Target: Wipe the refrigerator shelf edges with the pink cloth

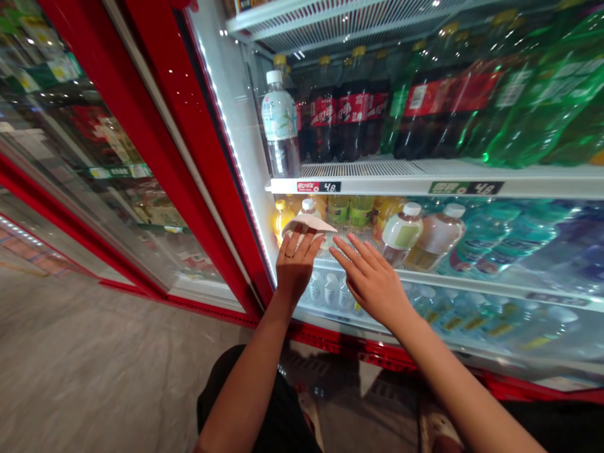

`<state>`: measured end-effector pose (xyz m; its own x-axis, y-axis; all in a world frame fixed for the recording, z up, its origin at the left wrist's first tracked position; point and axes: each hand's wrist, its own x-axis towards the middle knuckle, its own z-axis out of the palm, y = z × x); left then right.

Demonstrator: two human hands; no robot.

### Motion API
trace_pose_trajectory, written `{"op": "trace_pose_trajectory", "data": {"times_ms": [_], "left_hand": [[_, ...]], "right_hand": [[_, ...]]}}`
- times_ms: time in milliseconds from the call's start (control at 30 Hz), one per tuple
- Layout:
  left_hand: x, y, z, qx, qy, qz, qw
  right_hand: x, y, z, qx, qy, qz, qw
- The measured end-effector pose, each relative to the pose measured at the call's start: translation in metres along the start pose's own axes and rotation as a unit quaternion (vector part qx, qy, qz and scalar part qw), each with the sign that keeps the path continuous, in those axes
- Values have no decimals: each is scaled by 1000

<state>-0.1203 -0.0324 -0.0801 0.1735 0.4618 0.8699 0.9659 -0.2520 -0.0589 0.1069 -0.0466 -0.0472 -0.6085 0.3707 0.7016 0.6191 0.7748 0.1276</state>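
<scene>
Spreading the white cloth (309, 223) flatter under the fingers would likely suit what looks like a wipe across the front of the red-framed drinks cooler (201, 126), since its far edge looks folded up. The cloth is at the cooler's left part, in front of a yellow-capped juice bottle (282, 221). The left hand (296, 264) holds it, fingers laid over its near edge. The right hand (370, 274) is free, fingers outstretched just to the right; whether it touches glass, I cannot tell. Even pressure and slow, overlapping strokes should help.
</scene>
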Motion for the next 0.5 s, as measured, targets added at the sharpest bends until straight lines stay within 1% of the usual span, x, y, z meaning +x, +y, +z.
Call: {"op": "trace_pose_trajectory", "data": {"times_ms": [33, 100, 167, 200, 267, 400, 433, 500], "left_hand": [[2, -2, -1, -3, 2, -8, 1000], [5, -5, -3, -2, 25, -44, 999], [8, -4, -3, -1, 45, -74, 996], [9, -2, -3, -2, 48, -78, 996], [11, 3, -4, -4, 41, -62, 997], [12, 4, -9, 2, 24, 3, 1000], [12, 3, -10, 2, 20, 11, 1000], [13, -2, -12, 3, 21, 5, 1000]], "right_hand": [[-2, 0, -1, 0, 6, 3, 1000], [-7, 2, -3, -4, 13, 7, 1000], [-11, 3, -6, -10, 11, 10, 1000], [-13, 4, -7, -13, 9, 12, 1000], [-18, 5, -8, -20, 8, 16, 1000], [-26, 4, -5, -37, 17, 18, 999], [-27, 4, -4, -39, 16, 19, 999], [-30, 4, -2, -38, 10, 20, 999]]}}
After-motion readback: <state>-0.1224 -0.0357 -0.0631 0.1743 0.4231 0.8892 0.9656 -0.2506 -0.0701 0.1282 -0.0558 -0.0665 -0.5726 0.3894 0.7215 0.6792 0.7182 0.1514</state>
